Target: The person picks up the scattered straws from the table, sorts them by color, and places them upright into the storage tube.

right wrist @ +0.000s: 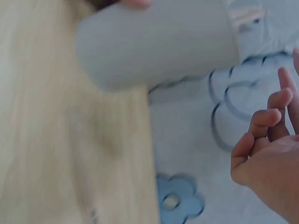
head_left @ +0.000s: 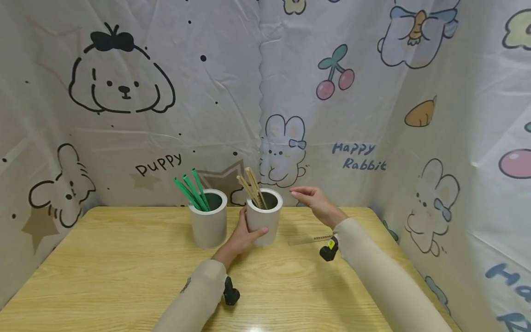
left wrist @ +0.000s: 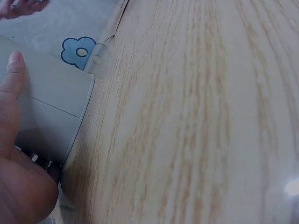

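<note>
My left hand (head_left: 239,237) grips the right-hand white cup (head_left: 268,220) from its left side, thumb across the front. The cup stands upright near the table's back edge. Several tan sticks (head_left: 253,188) lean to the left inside it. In the left wrist view, the thumb (left wrist: 15,72) lies along the cup's wall. To the right of the rim, my right hand (head_left: 316,203) is raised in the air with nothing in its grasp. The right wrist view has its fingers (right wrist: 265,119) loosely bent, apart from the cup. Below the right forearm, another tan stick (head_left: 304,240) lies on the table.
A second white cup (head_left: 209,229), holding several green sticks (head_left: 193,191), stands just left of my left hand. The wooden table (head_left: 124,272) ends at a printed cloth (head_left: 224,87) hanging behind it and along both sides.
</note>
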Demonstrator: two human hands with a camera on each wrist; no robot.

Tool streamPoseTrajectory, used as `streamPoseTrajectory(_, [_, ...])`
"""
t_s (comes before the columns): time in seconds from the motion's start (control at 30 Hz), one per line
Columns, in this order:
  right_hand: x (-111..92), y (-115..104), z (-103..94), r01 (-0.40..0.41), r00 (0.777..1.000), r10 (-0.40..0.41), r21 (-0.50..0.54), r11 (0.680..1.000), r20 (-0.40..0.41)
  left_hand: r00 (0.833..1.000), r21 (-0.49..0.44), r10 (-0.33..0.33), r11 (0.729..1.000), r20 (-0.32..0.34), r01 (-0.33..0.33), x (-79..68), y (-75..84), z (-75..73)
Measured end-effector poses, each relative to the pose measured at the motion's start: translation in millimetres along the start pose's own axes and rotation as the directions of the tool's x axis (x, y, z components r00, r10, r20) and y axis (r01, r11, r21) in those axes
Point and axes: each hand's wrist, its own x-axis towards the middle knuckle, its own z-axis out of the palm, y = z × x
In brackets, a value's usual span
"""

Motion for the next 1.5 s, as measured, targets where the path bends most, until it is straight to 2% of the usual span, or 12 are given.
streamPoseTrajectory(0.17, [-14, 36, -19.6, -0.049, 0.999, 0.051, -0.07, 0.996, 0.015, 1.0, 0.011, -0.014, 1.0, 0.007, 0.014, -1.9, 3.2, -0.3])
streamPoseTrajectory(0.33, [-26, 65, -29.8, -0.069, 0.997, 0.073, -0.168, 0.983, 0.015, 1.0, 0.014, -0.021, 1.0, 0.012, 0.021, -3.1, 3.8, -0.1])
streamPoseTrajectory(0.53, [-35, 92, -25.4, -0.069, 0.995, 0.084, -0.262, 0.963, 0.047, 1.0, 0.009, -0.028, 1.0, 0.007, 0.028, -0.7, 0.9, -0.3])
streamPoseTrajectory(0.67, [-36, 104, -18.2, -0.02, 0.994, 0.05, -0.302, 0.953, 0.094, 1.0, 0.008, -0.026, 1.0, 0.008, 0.026, -0.4, 0.1, -0.2])
streamPoseTrajectory(0.83, [-35, 111, -9.4, 0.056, 0.996, -0.032, -0.324, 0.944, 0.079, 0.999, -0.002, -0.031, 1.0, 0.017, 0.031, -2.0, 2.0, -0.1])
streamPoseTrajectory(0.97, [-33, 114, -2.5, 0.04, 0.999, -0.035, -0.349, 0.936, 0.021, 1.0, 0.004, -0.027, 1.0, 0.015, 0.027, -2.6, 2.8, -0.4])
streamPoseTrajectory(1.17, [-32, 115, 4.7, -0.022, 0.997, -0.01, -0.419, 0.908, -0.075, 1.0, -0.002, -0.016, 1.0, 0.012, 0.016, -2.1, 1.5, -0.4])
streamPoseTrajectory(1.4, [-34, 110, -0.8, 0.012, 0.997, -0.042, -0.387, 0.922, -0.07, 1.0, -0.011, -0.008, 1.0, 0.007, 0.008, -1.2, 1.8, -0.9])
streamPoseTrajectory(1.5, [-33, 101, -4.9, 0.023, 0.996, -0.054, -0.37, 0.929, -0.074, 1.0, -0.01, -0.007, 1.0, 0.007, 0.008, -0.8, 1.7, -0.9])
